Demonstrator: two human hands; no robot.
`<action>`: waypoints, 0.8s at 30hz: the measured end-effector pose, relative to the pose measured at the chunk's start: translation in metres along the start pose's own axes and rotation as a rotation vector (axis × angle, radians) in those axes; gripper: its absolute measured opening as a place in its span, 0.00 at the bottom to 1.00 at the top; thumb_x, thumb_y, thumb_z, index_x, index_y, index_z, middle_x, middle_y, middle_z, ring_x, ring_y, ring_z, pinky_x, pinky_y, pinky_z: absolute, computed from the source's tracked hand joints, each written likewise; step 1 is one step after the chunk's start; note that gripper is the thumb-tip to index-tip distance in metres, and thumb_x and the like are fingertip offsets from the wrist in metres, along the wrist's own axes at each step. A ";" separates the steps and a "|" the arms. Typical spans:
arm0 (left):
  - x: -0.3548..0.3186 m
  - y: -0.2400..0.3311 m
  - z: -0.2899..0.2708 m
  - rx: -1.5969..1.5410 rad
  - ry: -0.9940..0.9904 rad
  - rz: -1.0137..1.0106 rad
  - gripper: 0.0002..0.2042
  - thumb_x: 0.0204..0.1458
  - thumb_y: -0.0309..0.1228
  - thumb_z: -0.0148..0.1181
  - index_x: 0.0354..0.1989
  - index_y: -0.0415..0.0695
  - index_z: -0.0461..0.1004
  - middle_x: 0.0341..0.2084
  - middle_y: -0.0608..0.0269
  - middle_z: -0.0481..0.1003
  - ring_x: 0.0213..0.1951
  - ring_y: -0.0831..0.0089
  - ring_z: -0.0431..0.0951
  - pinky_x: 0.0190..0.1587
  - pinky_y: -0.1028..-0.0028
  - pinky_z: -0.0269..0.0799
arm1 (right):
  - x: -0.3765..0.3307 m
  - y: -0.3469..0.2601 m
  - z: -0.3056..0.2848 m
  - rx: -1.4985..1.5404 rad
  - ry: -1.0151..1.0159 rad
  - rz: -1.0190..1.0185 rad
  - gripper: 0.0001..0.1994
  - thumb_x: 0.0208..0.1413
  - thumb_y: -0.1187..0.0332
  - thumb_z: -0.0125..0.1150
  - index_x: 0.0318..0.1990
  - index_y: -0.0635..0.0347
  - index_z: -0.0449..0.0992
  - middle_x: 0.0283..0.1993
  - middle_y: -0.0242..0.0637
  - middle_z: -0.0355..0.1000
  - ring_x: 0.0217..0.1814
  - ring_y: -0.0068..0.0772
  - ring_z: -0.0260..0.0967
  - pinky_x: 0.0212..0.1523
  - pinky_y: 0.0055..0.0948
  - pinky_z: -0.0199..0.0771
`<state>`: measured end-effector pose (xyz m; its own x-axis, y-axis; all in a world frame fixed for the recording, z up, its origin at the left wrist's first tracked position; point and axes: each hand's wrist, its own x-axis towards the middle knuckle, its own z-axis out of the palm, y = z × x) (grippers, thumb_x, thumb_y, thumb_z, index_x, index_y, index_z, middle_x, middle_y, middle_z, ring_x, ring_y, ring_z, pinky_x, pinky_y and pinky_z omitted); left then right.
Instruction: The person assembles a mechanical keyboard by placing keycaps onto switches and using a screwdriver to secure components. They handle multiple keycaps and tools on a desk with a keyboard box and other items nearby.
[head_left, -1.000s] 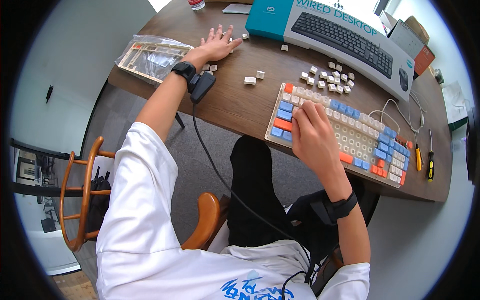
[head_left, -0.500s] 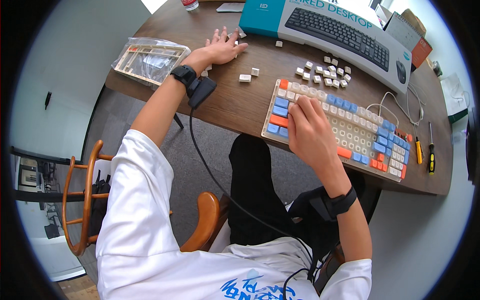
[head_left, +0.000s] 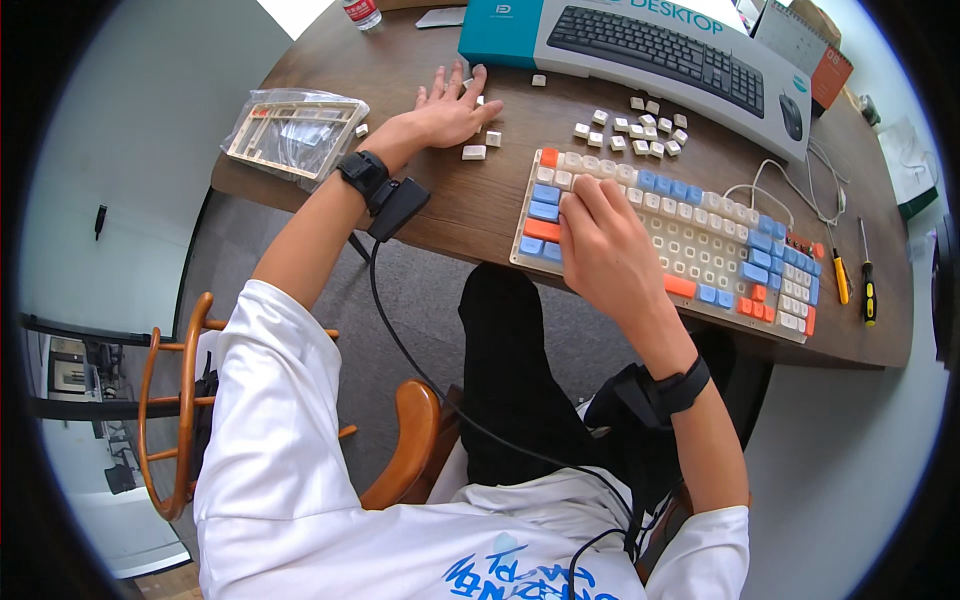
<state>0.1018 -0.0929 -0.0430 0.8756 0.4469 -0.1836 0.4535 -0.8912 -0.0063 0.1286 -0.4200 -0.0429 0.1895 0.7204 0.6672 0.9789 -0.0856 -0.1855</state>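
A keyboard [head_left: 690, 262] with white, blue and orange keycaps lies along the near edge of the table, its middle rows showing bare sockets. Over its left part, my right hand [head_left: 608, 240] is closed, fingertips pinched together at the upper letter rows. Whatever sits between those fingertips is hidden by the hand. My left hand [head_left: 450, 115] rests on the tabletop to the left, open with fingers spread among loose white keycaps, some partly covered. A wide white keycap [head_left: 474, 152] and a smaller keycap [head_left: 493, 139] lie just beside it.
Several loose white keycaps [head_left: 640, 130] are grouped behind the keyboard, in front of a keyboard box [head_left: 640, 60]. A clear-bagged beige frame [head_left: 300, 135] lies at left. Two screwdrivers [head_left: 868, 290] and a white cable [head_left: 800, 190] are at right; a bottle [head_left: 362, 14] stands far back.
My left hand has slid slightly right and nearer, and a white keycap by the bagged frame now shows. My right hand keeps its pinch over the keyboard. The whole view has shifted a little.
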 end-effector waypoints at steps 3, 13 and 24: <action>0.001 0.008 -0.003 0.013 -0.028 0.011 0.43 0.71 0.68 0.30 0.86 0.56 0.32 0.84 0.39 0.30 0.83 0.38 0.27 0.79 0.35 0.33 | -0.001 0.001 0.000 -0.009 -0.023 0.006 0.04 0.50 0.78 0.62 0.34 0.68 0.76 0.46 0.42 0.72 0.48 0.42 0.70 0.55 0.36 0.77; -0.003 0.040 -0.003 -0.017 -0.018 0.083 0.44 0.69 0.71 0.31 0.86 0.59 0.36 0.84 0.39 0.30 0.83 0.37 0.26 0.78 0.32 0.29 | -0.002 0.002 0.001 -0.015 -0.028 0.006 0.06 0.50 0.77 0.62 0.36 0.69 0.77 0.48 0.43 0.72 0.49 0.43 0.70 0.56 0.37 0.77; -0.008 0.046 0.001 -0.065 0.053 0.126 0.46 0.64 0.77 0.30 0.86 0.66 0.38 0.84 0.40 0.33 0.82 0.33 0.28 0.76 0.27 0.27 | -0.002 0.001 0.001 -0.023 -0.028 0.006 0.06 0.50 0.77 0.63 0.36 0.69 0.77 0.46 0.42 0.71 0.49 0.42 0.70 0.56 0.36 0.77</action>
<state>0.1153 -0.1374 -0.0423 0.9330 0.3368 -0.1267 0.3478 -0.9344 0.0775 0.1293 -0.4208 -0.0452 0.1934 0.7389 0.6455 0.9793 -0.1055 -0.1727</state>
